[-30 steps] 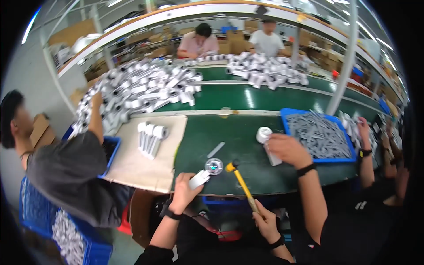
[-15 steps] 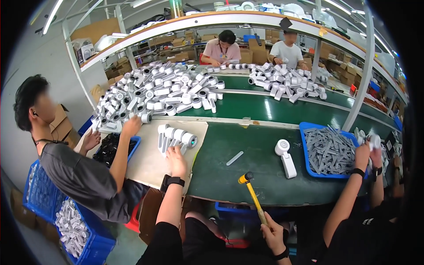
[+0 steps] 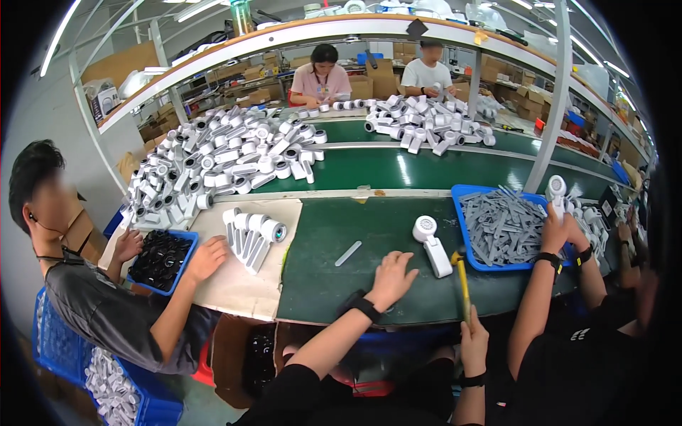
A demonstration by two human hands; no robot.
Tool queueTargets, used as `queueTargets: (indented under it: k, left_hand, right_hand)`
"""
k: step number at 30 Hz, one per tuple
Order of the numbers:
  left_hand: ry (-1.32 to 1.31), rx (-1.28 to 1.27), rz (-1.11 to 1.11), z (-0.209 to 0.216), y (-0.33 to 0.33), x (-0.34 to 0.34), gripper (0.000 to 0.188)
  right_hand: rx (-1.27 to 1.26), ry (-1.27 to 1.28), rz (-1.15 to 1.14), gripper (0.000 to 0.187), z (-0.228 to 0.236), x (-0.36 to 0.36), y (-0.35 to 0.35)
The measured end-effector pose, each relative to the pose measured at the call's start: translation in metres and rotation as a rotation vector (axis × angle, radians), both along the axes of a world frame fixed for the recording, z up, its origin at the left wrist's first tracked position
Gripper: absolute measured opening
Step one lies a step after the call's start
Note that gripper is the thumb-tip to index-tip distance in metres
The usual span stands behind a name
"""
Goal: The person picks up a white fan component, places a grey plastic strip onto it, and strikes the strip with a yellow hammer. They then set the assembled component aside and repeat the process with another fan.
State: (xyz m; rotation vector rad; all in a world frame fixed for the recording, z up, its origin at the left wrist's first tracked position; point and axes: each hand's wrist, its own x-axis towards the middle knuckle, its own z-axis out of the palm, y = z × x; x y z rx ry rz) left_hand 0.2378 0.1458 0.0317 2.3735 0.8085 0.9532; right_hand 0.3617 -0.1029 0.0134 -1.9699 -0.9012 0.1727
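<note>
My left hand hovers or rests over the green tabletop, fingers spread and holding nothing. Just beyond it lies a white handheld device with a round perforated head and a straight handle. A loose grey strip is on the table to that hand's left. My right hand, at the table's front edge, is closed around the handle of a small yellow hammer. The hammer's head is up, near the device's handle end.
A blue tray of grey strips stands at right, beside a co-worker's hands with a white device. Several white devices lie in a row on cardboard at left, near another co-worker's hand. A large heap covers the far left.
My left hand has left the row of white devices and moved right, toward the single device. The hammer has shifted toward that device and stands more upright. The view has swung right.
</note>
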Motion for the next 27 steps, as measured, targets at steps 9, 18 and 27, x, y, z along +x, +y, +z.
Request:
queueTargets:
  k: [9, 18, 27]
  left_hand:
    - [0.206, -0.194, 0.148, -0.001, -0.003, 0.047, 0.097]
    - [0.196, -0.048, 0.168, -0.009, 0.013, -0.033, 0.041]
    - [-0.069, 0.016, 0.244, -0.01, -0.021, -0.139, 0.031]
  right_hand:
    - [0.151, 0.399, 0.19, 0.053, -0.018, -0.035, -0.013]
    - [0.257, 0.567, 0.217, 0.054, -0.008, -0.052, -0.023]
    - [0.189, 0.168, 0.492, 0.052, 0.03, -0.083, 0.007]
